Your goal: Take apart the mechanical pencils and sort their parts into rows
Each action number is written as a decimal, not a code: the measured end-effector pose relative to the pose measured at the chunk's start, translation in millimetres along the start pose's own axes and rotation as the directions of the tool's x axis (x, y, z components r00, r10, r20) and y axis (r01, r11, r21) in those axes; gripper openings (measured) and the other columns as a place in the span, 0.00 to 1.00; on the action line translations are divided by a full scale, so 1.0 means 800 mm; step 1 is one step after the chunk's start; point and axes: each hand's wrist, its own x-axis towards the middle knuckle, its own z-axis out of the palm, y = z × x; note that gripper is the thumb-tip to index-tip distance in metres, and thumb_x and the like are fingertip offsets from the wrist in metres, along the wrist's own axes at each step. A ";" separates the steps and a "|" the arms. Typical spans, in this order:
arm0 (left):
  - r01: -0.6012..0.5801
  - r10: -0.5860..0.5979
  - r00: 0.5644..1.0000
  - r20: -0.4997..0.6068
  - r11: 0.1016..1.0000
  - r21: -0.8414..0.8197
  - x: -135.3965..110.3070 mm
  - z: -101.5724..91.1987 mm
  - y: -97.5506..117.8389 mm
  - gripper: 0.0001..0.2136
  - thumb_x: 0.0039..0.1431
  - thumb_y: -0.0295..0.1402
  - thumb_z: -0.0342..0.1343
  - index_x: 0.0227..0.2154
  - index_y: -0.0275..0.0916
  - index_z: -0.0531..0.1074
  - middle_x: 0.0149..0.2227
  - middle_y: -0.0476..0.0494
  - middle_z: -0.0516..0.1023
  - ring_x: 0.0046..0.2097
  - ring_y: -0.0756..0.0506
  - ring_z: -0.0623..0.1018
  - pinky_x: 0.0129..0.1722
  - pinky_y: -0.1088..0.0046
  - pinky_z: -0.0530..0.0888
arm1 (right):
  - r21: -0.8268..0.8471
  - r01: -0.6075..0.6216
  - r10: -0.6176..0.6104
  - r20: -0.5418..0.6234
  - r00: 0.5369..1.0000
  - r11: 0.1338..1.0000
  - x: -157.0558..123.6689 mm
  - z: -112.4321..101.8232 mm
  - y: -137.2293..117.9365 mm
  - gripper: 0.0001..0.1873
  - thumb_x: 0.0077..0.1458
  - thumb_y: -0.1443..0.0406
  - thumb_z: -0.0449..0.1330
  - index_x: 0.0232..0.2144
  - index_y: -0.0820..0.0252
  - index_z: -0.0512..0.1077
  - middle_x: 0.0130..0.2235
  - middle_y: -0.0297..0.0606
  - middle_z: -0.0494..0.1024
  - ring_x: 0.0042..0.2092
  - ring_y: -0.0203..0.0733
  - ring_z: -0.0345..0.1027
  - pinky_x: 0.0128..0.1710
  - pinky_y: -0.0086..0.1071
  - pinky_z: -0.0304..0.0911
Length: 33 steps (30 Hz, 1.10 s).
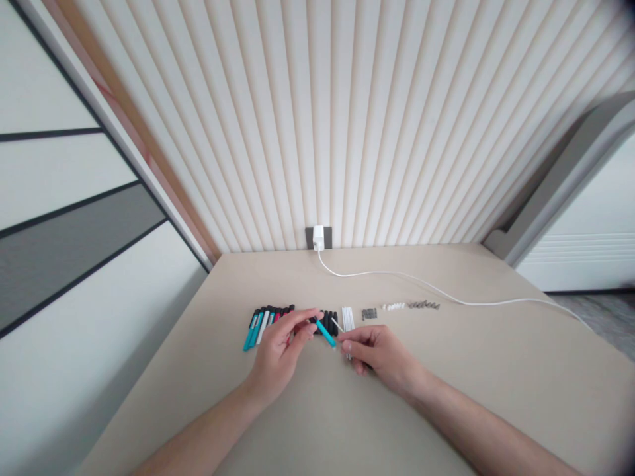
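Between the thumb and fingers of my left hand [278, 354] is a teal pen barrel [326, 332], tilted with its lower end toward my right hand. My right hand [377, 354] pinches a thin white rod [338, 324], apparently a pen refill, close to that lower end. Behind and left of my left hand lies a row of teal, white and red pens [254, 329] with black ends. Black pen caps [330, 322] are lined up behind the barrel, partly hidden by my fingers. White rods [347, 316] lie side by side behind my right hand, which covers part of them.
Farther right sit small dark grey pieces [369, 314], small white pieces [393, 307] and a row of springs or similar coiled bits [423, 305]. A white charger [318, 238] is plugged in at the ribbed wall. Its white cable [397, 272] crosses the back of the beige table [307, 423].
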 end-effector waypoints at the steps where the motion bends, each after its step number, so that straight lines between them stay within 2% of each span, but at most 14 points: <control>1: 0.004 -0.004 1.000 -0.002 1.000 -0.012 0.000 0.001 0.002 0.13 0.62 0.38 0.55 0.46 0.39 0.74 0.45 0.39 0.79 0.34 0.48 0.76 0.36 0.71 0.75 | -0.014 -0.002 0.002 0.023 1.000 1.000 -0.001 0.003 0.001 0.22 0.44 0.50 0.66 0.33 0.63 0.78 0.18 0.27 0.67 0.19 0.29 0.57 0.20 0.25 0.53; 5: 0.016 -0.016 1.000 0.000 0.999 -0.051 0.000 0.006 0.009 0.12 0.62 0.37 0.54 0.46 0.39 0.73 0.45 0.40 0.79 0.34 0.48 0.76 0.36 0.72 0.76 | -0.110 0.015 -0.005 0.089 0.996 0.994 -0.003 0.014 0.002 0.19 0.50 0.51 0.63 0.29 0.63 0.77 0.16 0.27 0.66 0.18 0.29 0.55 0.20 0.25 0.52; 7: 0.019 -0.020 1.000 -0.002 0.999 -0.043 0.001 0.007 0.009 0.12 0.62 0.37 0.55 0.46 0.39 0.73 0.45 0.41 0.79 0.35 0.48 0.77 0.37 0.72 0.76 | -0.176 0.016 -0.008 0.046 0.999 0.984 -0.004 0.014 0.002 0.19 0.52 0.52 0.61 0.33 0.63 0.78 0.16 0.27 0.65 0.18 0.30 0.55 0.20 0.25 0.52; 9: 0.025 -0.025 1.000 -0.016 0.999 -0.026 0.002 0.006 0.006 0.13 0.62 0.38 0.54 0.46 0.39 0.73 0.45 0.40 0.79 0.36 0.48 0.78 0.39 0.71 0.76 | -0.288 0.055 -0.065 -0.024 0.998 0.956 -0.006 0.011 0.002 0.18 0.55 0.54 0.58 0.37 0.62 0.78 0.18 0.29 0.67 0.19 0.31 0.57 0.20 0.26 0.52; 11: 0.031 -0.031 0.998 -0.048 0.999 -0.011 0.004 0.005 0.003 0.14 0.62 0.39 0.54 0.46 0.39 0.73 0.45 0.40 0.79 0.37 0.47 0.78 0.40 0.70 0.76 | -0.450 0.177 -0.218 -0.041 0.975 0.875 -0.008 0.007 0.001 0.16 0.58 0.56 0.56 0.38 0.59 0.79 0.24 0.34 0.72 0.23 0.34 0.63 0.24 0.28 0.58; 13: 0.040 -0.041 0.995 -0.096 0.999 -0.009 0.005 0.003 0.001 0.15 0.62 0.40 0.54 0.48 0.38 0.72 0.45 0.39 0.79 0.38 0.46 0.78 0.41 0.70 0.76 | -0.583 0.315 -0.371 0.025 0.928 0.749 -0.011 0.004 -0.001 0.16 0.61 0.57 0.54 0.39 0.57 0.79 0.31 0.38 0.76 0.30 0.37 0.68 0.32 0.30 0.62; 15: 0.048 -0.049 0.988 -0.145 0.999 -0.012 0.007 0.000 0.001 0.17 0.62 0.41 0.54 0.49 0.38 0.71 0.45 0.39 0.78 0.41 0.45 0.78 0.42 0.70 0.76 | -0.638 0.409 -0.438 0.123 0.891 0.653 -0.015 0.003 -0.003 0.16 0.63 0.58 0.52 0.40 0.56 0.78 0.35 0.40 0.77 0.36 0.39 0.70 0.38 0.31 0.63; 18: 0.062 -0.065 0.974 -0.216 0.998 -0.019 0.012 -0.010 0.004 0.19 0.62 0.43 0.52 0.51 0.38 0.70 0.46 0.39 0.77 0.42 0.44 0.78 0.39 0.71 0.77 | -0.641 0.522 -0.426 0.316 0.848 0.563 -0.023 0.006 -0.006 0.17 0.64 0.57 0.51 0.44 0.56 0.76 0.37 0.41 0.76 0.38 0.39 0.70 0.39 0.29 0.63; 21: 0.084 -0.079 0.956 -0.282 0.997 0.003 0.020 -0.026 0.005 0.20 0.63 0.43 0.51 0.54 0.38 0.68 0.46 0.39 0.77 0.39 0.46 0.78 0.35 0.73 0.77 | -0.618 0.642 -0.363 0.530 0.766 0.453 -0.031 0.009 -0.007 0.20 0.63 0.53 0.53 0.47 0.57 0.75 0.38 0.40 0.75 0.38 0.38 0.70 0.39 0.28 0.63; 23: 0.085 -0.063 0.944 -0.324 0.995 0.055 0.026 -0.036 0.004 0.21 0.62 0.44 0.51 0.53 0.38 0.69 0.45 0.40 0.77 0.40 0.46 0.78 0.37 0.73 0.76 | -0.616 0.695 -0.337 0.608 0.719 0.370 -0.034 0.012 -0.006 0.21 0.61 0.51 0.53 0.48 0.57 0.74 0.38 0.40 0.75 0.36 0.38 0.69 0.37 0.28 0.62; 26: 0.089 -0.043 0.937 -0.348 0.989 0.117 0.033 -0.044 0.004 0.21 0.62 0.44 0.51 0.53 0.37 0.70 0.43 0.40 0.78 0.43 0.45 0.78 0.42 0.71 0.75 | -0.630 0.733 -0.331 0.655 0.679 0.257 -0.034 0.016 -0.001 0.23 0.61 0.49 0.53 0.48 0.56 0.73 0.36 0.38 0.74 0.34 0.37 0.67 0.35 0.29 0.59; 29: 0.086 -0.018 0.939 -0.344 0.979 0.184 0.038 -0.051 0.007 0.21 0.62 0.43 0.50 0.53 0.37 0.70 0.42 0.40 0.78 0.42 0.45 0.78 0.42 0.70 0.74 | -0.645 0.741 -0.328 0.670 0.666 0.185 -0.032 0.018 0.004 0.21 0.62 0.51 0.52 0.47 0.56 0.73 0.35 0.38 0.73 0.33 0.37 0.66 0.33 0.30 0.57; 31: 0.080 0.030 0.936 -0.351 0.952 0.295 0.043 -0.061 0.006 0.21 0.62 0.42 0.50 0.54 0.37 0.69 0.41 0.41 0.79 0.40 0.46 0.78 0.41 0.71 0.74 | -0.660 0.734 -0.323 0.667 0.671 0.163 -0.032 0.018 0.005 0.18 0.64 0.53 0.51 0.46 0.55 0.73 0.35 0.37 0.73 0.33 0.37 0.66 0.34 0.31 0.57; 33: 0.106 0.085 0.930 -0.357 0.869 0.483 0.049 -0.078 0.001 0.21 0.61 0.41 0.51 0.55 0.39 0.68 0.40 0.42 0.79 0.37 0.46 0.78 0.39 0.71 0.73 | -0.671 0.724 -0.313 0.661 0.682 0.162 -0.033 0.017 0.004 0.17 0.65 0.55 0.50 0.45 0.55 0.73 0.35 0.37 0.73 0.33 0.37 0.66 0.34 0.31 0.57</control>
